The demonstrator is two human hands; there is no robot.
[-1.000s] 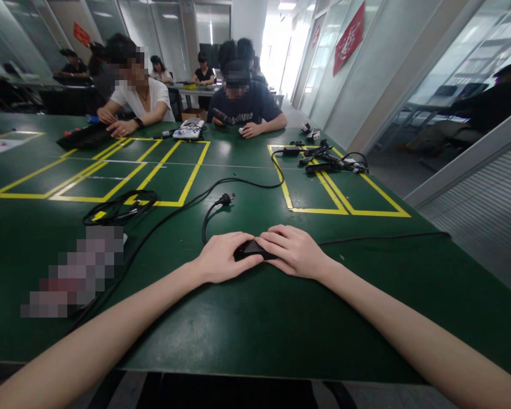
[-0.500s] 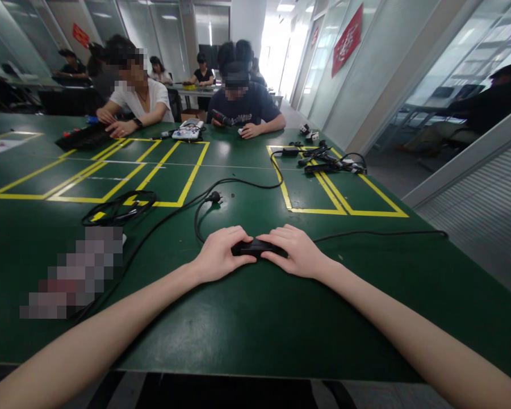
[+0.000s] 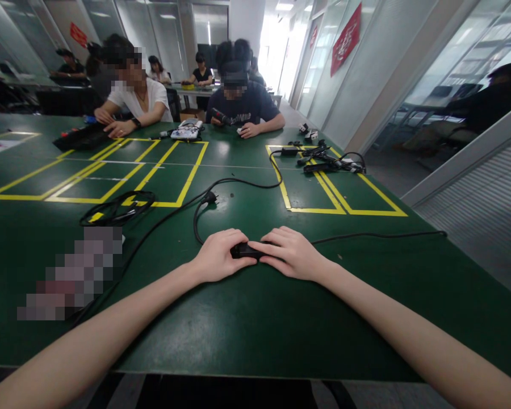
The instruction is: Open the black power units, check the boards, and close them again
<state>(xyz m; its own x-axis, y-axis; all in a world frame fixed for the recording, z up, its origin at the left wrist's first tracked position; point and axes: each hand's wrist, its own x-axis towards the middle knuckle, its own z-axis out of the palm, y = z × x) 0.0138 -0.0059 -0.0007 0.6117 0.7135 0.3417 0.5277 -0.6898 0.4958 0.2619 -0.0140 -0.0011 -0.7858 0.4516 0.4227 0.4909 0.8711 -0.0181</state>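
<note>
A black power adapter (image 3: 247, 251) lies on the green table in front of me, partly hidden by my fingers. My left hand (image 3: 218, 255) grips its left end between thumb and fingers. Across its right part, my right hand (image 3: 293, 253) holds it with the thumb below and the index finger stretched over the top. One cord (image 3: 196, 221) curves from the left side up to a black plug (image 3: 210, 197). From the right side a thin black cable (image 3: 378, 234) runs toward the table's right edge.
A coiled black cable (image 3: 117, 210) and a blurred-out object (image 3: 79, 272) lie to the left. Yellow tape outlines (image 3: 349, 212) mark the table (image 3: 221, 335). More adapters and cables (image 3: 323, 159) are heaped at the far right. Two people (image 3: 142, 102) (image 3: 247, 108) sit opposite.
My right index finger has stretched further left over the top of the adapter. My left hand keeps its grip, and the adapter stays in about the same place.
</note>
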